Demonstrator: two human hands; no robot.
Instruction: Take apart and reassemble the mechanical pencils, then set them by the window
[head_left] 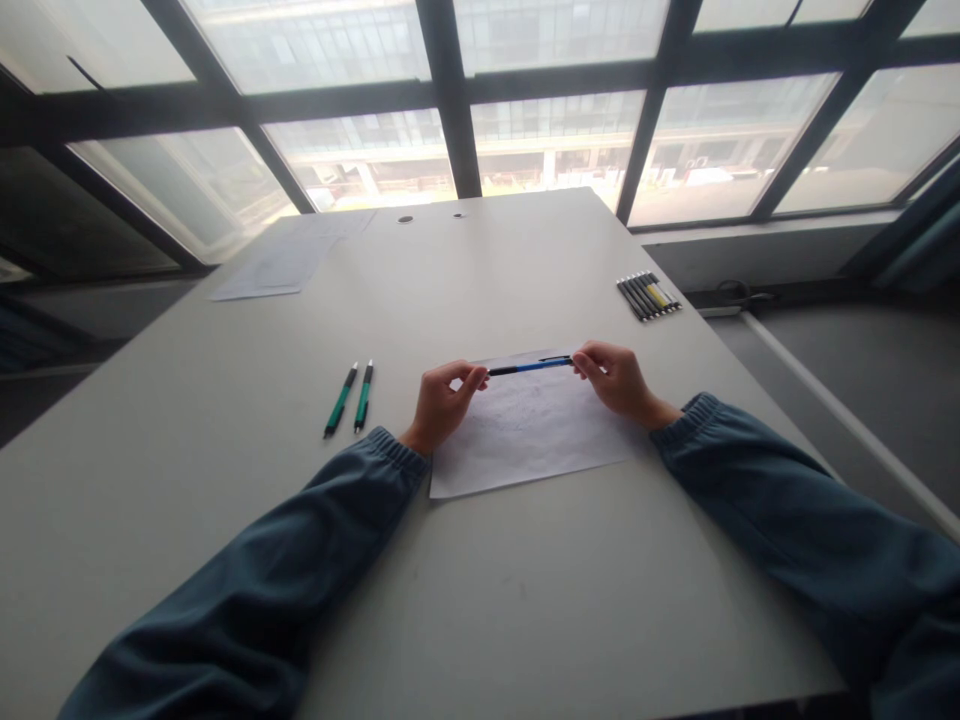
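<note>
A blue and black pen (pixel 531 367) is held level between my two hands, above a white sheet of paper (pixel 525 455). My left hand (pixel 448 398) pinches the black tip end between thumb and fingers. At the other end, by the clip, my right hand (pixel 613 378) closes on the pen with thumb and fingers. Faint marks show on the paper below. To the left of my left hand lie two pens with green barrels and black grips, one green pen (pixel 341 400) beside another green pen (pixel 364 396).
A row of several dark pens (pixel 643 296), one part yellow, lies near the right edge of the white table (pixel 480 600). More paper sheets (pixel 274 262) rest at the far left. Two small round spots mark the far end, before large windows.
</note>
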